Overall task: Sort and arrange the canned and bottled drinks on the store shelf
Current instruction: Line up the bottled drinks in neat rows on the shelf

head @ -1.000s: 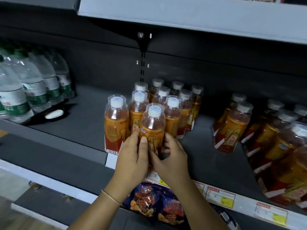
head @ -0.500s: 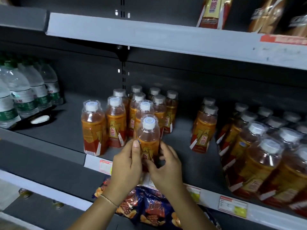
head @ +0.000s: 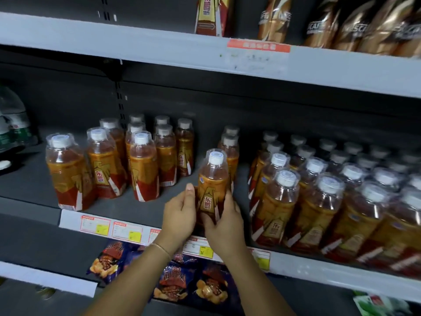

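The bottle (head: 213,179) had travelled right since a second earlier, away from the left cluster (head: 143,165). The left hand (head: 180,215) and right hand (head: 224,222) held it upright between them, fingers (head: 190,190) wrapped round its lower half. The packed rows (head: 319,201) stood just right of the right fingers, nearer that hand.

Head camera: one wide-angle view, worn by the person.
Looks forward and slightly down, near to the middle shelf (head: 127,208), which fills the centre; upper shelf edge (head: 136,44) crosses the top; snack packets (head: 173,286) sit along the bottom.
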Tool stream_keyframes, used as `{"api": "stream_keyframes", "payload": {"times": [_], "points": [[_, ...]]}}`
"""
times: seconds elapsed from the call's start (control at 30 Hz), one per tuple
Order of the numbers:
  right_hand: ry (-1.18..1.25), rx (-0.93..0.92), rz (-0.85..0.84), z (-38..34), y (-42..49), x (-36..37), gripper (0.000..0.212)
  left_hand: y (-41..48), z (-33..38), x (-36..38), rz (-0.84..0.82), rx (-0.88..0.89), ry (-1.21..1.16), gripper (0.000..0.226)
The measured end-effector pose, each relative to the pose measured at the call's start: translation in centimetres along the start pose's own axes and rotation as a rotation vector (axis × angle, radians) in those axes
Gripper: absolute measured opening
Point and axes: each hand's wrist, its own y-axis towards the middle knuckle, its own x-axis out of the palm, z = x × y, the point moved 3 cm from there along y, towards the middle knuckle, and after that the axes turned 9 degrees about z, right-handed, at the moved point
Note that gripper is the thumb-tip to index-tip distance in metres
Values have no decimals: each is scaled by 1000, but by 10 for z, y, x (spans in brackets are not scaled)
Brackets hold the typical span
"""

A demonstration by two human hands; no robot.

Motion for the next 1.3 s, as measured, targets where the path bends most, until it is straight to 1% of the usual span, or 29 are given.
{"api": "stream_keyframes", "payload": {"times": [0.07, 0.2, 0.37, 0.43, 0.53, 0.67, 0.87, 0.93, 1.0, 1.07, 1.13, 1.2, 1.23, 1.3], "points": [[-58, -2, 8, 1, 4, -3, 93, 5, 0, 7, -14, -55, -8, 61], [-74, 38, -5, 7, 16, -7, 92, 18, -6, 17, -61, -130, -23, 68], [-118, 41, 10, 16, 21, -8, 87, 19, -10, 23, -175, -247, -201, 50], [-113, 51, 19, 19, 22, -6, 86, 19, -14, 25, -239, -236, -236, 51], [-119, 73, 20, 22, 24, -3, 87, 18, -17, 26, -336, -175, -246, 43], [-114, 73, 32, 22, 32, -3, 89, 17, -23, 28, -436, -140, -214, 49], [-131, 98, 28, 23, 36, -1, 85, 18, -27, 30, -497, -164, -174, 50], [-128, 98, 50, 22, 35, 0, 86, 16, -24, 30, -492, -162, -181, 49], [-135, 82, 81, 21, 32, -1, 86, 14, -19, 29, -474, -144, -181, 53], [-134, 77, 137, 22, 30, -3, 79, 11, -15, 27, -442, -94, -160, 56], [-115, 70, 214, 21, 27, -5, 56, 10, -11, 22, -328, -18, -91, 41], [-195, 1, 243, 18, 24, -6, 39, 11, -6, 15, -166, 79, 59, 27], [-282, -69, 224, 15, 22, -4, 32, 10, -3, 10, -116, 110, 100, 25], [-416, -218, 155, 8, 18, 1, 17, 8, 2, -3, -66, 196, 116, 24]]}}
